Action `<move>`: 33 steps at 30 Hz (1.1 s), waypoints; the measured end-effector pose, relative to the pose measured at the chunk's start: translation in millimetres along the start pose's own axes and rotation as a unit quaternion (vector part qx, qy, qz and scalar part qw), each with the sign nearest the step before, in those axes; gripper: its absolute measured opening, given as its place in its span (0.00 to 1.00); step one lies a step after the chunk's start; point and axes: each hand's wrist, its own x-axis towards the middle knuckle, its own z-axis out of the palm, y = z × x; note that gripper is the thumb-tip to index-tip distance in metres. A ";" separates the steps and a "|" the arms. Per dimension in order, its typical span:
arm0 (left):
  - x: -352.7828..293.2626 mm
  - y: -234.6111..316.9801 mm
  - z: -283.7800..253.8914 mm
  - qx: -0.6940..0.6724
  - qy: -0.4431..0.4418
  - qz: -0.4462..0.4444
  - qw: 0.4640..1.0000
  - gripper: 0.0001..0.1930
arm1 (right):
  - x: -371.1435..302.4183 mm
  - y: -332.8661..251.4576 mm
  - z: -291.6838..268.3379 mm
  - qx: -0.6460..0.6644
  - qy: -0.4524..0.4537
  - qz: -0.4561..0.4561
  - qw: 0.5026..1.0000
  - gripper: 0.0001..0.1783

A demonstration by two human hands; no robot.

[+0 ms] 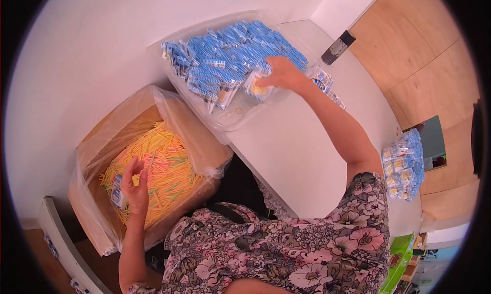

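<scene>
My left hand (134,187) is over a cardboard box (199,140) holding a heap of thin yellow, pink and green sticks (161,163). Its fingers curl toward the thumb, and a bit of yellow shows between them. Against the hand's outer edge is a small clear-and-blue packet (117,192); whether the fingers grip it I cannot tell. My right hand (284,75) pinches a small clear packet (257,85) with yellowish contents, at the near side of a clear plastic tub (225,121). Many blue-striped packets (232,51) fill the tub.
The tub rests on a white table (286,156). Right of it lie loose packets (322,80) and a dark cylinder (338,47). A stack of packets (404,166) stands by my right elbow, with a green package (400,263) below. Clear plastic liner (169,102) drapes over the box.
</scene>
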 end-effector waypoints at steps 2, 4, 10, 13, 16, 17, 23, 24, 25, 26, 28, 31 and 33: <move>-4.0 -22.4 -16.0 0.037 -0.004 -0.021 0.999 0.21 | 7.2 -5.2 14.2 -0.035 -0.075 0.000 0.997 0.34; -5.5 -41.0 -20.2 -0.073 0.047 -0.075 0.993 0.20 | 15.3 -10.5 12.6 -0.074 -0.093 0.038 0.992 0.33; 3.4 -39.8 -14.0 -0.106 0.055 -0.105 0.987 0.18 | 25.5 -2.7 19.3 -0.102 -0.134 0.093 0.981 0.31; 9.4 -37.7 -9.0 -0.077 0.026 -0.110 0.991 0.17 | 36.8 13.8 15.3 -0.074 -0.169 0.102 0.978 0.32; 8.6 -42.8 -11.4 -0.061 0.021 -0.094 0.994 0.15 | 36.0 5.5 15.2 -0.107 -0.194 0.102 0.970 0.34; 8.9 -44.9 -12.2 -0.061 0.023 -0.095 0.993 0.15 | 36.2 -1.8 12.7 -0.141 -0.198 0.102 0.965 0.34; 6.2 -50.7 -20.8 -0.050 0.020 -0.120 0.991 0.13 | 34.3 18.5 30.2 -0.103 -0.168 0.093 0.976 0.43; 1.8 -51.0 -20.8 -0.036 0.008 -0.113 0.993 0.12 | 28.3 20.0 31.7 -0.100 -0.166 0.098 0.976 0.43; 3.2 -52.2 -20.2 -0.023 0.004 -0.104 0.994 0.12 | 32.1 14.5 28.2 -0.114 -0.195 0.106 0.968 0.42; 7.0 -52.3 -20.9 -0.022 0.007 -0.099 0.995 0.12 | 34.1 8.5 23.9 -0.127 -0.225 0.114 0.959 0.42; 10.0 -51.3 -23.4 0.036 -0.016 -0.085 0.996 0.11 | 24.6 3.8 16.6 -0.135 -0.184 0.105 0.968 0.42; 6.3 -68.1 -31.1 -0.009 0.011 -0.119 0.993 0.11 | 17.1 -5.3 12.3 -0.147 -0.100 0.069 0.982 0.39; 7.6 -63.5 -32.8 0.004 0.010 -0.107 0.994 0.11 | 11.4 -4.3 11.1 -0.166 0.012 0.030 0.986 0.35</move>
